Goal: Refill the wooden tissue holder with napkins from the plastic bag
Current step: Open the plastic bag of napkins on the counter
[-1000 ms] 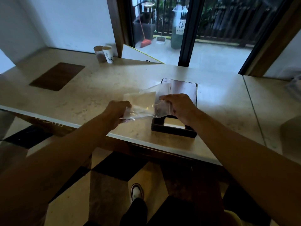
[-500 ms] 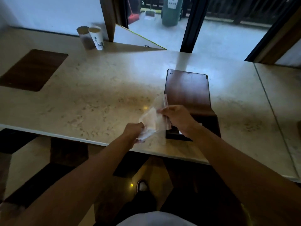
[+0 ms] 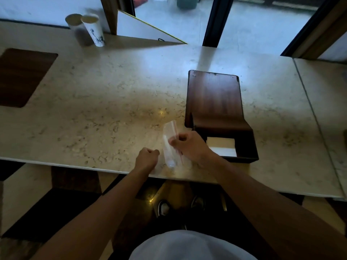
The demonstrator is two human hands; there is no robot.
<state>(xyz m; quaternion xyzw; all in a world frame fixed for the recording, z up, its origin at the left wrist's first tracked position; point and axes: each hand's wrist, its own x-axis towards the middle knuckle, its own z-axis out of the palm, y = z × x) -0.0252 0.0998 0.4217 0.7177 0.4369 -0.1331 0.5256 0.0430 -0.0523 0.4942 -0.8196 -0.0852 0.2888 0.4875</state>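
A: Your right hand [image 3: 189, 145] is curled shut, pinching the plastic bag [image 3: 170, 145] by its red-striped edge; your left hand [image 3: 147, 158] is a closed fist at the bag's 8 o'clock, seemingly gripping its lower corner, though the clear film makes that hard to confirm

B: And what's different from a second ago?

A: Then you had the bag stretched wide between both hands, with a pale stack showing inside it. Now the hands are close together, the bag hangs slack and looks empty, and white napkins [image 3: 221, 147] lie in the open tray of the wooden tissue holder [image 3: 214, 102], at 3 o'clock from your right hand. I'd judge the refill done, with the lid [image 3: 214, 98] not yet closed

B: Anything you can't make out?

A: Whether a napkin remains in the bag, and how deep the stack sits: your right wrist covers the tray's near-left corner. The cups [image 3: 90, 29] at 11 o'clock are blurred
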